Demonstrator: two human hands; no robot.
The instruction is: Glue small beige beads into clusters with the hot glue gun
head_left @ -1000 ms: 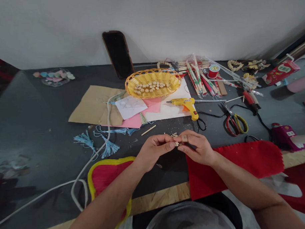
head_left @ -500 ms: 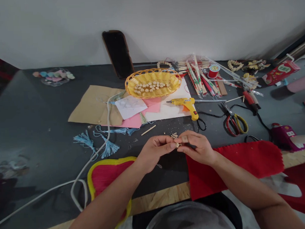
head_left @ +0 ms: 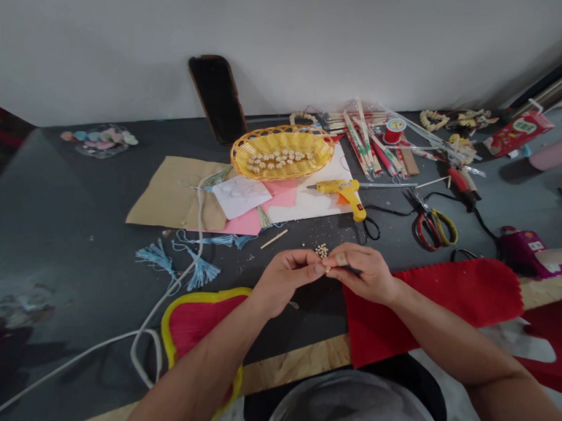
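Watching through the head camera, I see the left hand [head_left: 286,278] and the right hand [head_left: 363,272] meeting low over the dark counter [head_left: 78,211], their fingertips [head_left: 316,268] pressed close in a tight pinch. Both grips are clamped on a small cluster of pale wooden beads [head_left: 322,252], which sits between the fingers with some poking up above them. I can't make out whether anything threads them. A tan bandage [head_left: 341,258] wraps one right finger, and a dark sliver [head_left: 352,270] shows just beside it, too small for me to identify. A sheet of red felt [head_left: 432,303] lies just below the right hand, and a yellow-edged red cloth [head_left: 197,324] lies beneath the left forearm. Ahead of the hands are a loose wooden stick [head_left: 273,238], blue tassels [head_left: 200,273] and a yellow hot glue gun [head_left: 340,193]. Farther up, a woven yellow basket [head_left: 281,152] holds a heap of similar beads [head_left: 279,156], with red-and-yellow-handled scissors [head_left: 431,228] off to the right.
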